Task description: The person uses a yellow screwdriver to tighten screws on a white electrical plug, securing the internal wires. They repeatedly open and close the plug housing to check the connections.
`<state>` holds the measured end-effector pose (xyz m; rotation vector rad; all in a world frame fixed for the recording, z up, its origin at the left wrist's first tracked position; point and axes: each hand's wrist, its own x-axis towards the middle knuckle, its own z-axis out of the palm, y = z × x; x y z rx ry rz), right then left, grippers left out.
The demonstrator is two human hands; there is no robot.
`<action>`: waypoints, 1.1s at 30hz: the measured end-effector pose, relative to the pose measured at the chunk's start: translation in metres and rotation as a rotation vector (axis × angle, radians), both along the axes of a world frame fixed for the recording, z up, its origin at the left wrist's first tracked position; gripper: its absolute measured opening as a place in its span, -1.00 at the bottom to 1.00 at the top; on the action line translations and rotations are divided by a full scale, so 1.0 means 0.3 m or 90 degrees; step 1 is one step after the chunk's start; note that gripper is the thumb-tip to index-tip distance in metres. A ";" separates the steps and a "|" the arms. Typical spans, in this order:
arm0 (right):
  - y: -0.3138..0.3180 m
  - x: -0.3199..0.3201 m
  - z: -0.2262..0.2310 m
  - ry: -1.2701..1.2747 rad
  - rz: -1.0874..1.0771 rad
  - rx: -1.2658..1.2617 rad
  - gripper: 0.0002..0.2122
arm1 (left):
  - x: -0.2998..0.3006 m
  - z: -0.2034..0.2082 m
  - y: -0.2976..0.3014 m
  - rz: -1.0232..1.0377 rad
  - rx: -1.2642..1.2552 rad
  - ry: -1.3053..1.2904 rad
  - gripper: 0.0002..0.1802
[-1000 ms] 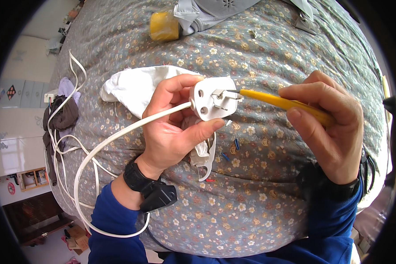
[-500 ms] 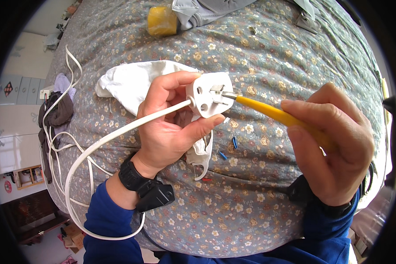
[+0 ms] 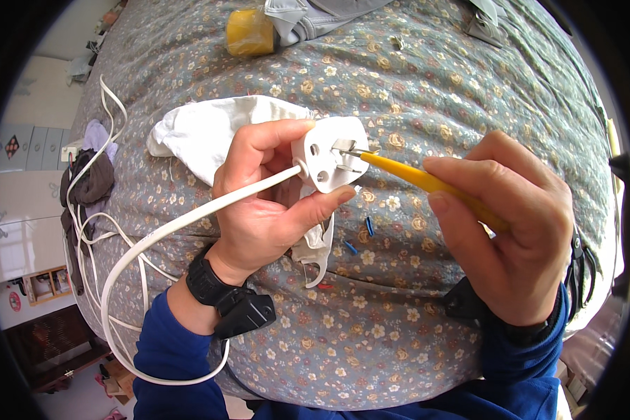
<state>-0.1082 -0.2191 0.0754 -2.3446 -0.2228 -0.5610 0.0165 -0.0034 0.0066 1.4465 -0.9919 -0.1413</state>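
Observation:
My left hand grips a white power plug between fingers and thumb, with its pin face turned toward the right and up. A thick white cord leaves the plug's left side and loops down past my wrist. In my right hand is a yellow-handled screwdriver. Its slim metal tip is at the plug's face, beside the metal pins; whether it touches a pin or a screw I cannot tell. Behind the left hand lies a white cloth, partly hidden by the fingers.
Everything lies on a flowered bedspread. Small blue pieces are right of the plug. A roll of yellow tape and a grey garment are at the far side. Black looped handles show beside my right wrist. Dark clothing is at left.
My right hand and the screwdriver have moved a little left, and the tip sits further in across the plug's face. The plug has tilted slightly in my left hand.

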 end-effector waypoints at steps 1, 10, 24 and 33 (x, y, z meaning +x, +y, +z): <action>0.000 0.001 -0.001 0.001 -0.001 -0.002 -0.80 | 0.000 0.000 0.000 0.002 0.003 -0.008 -0.35; 0.011 0.002 -0.015 0.116 -0.031 0.079 -0.82 | -0.005 -0.011 0.000 0.038 0.027 -0.045 -0.34; 0.020 0.009 -0.050 0.168 -0.054 0.031 -0.86 | -0.006 -0.022 -0.002 0.049 0.053 -0.064 -0.35; 0.036 -0.001 -0.028 0.091 -0.051 0.000 -0.90 | -0.009 -0.029 -0.001 0.059 0.068 -0.090 -0.33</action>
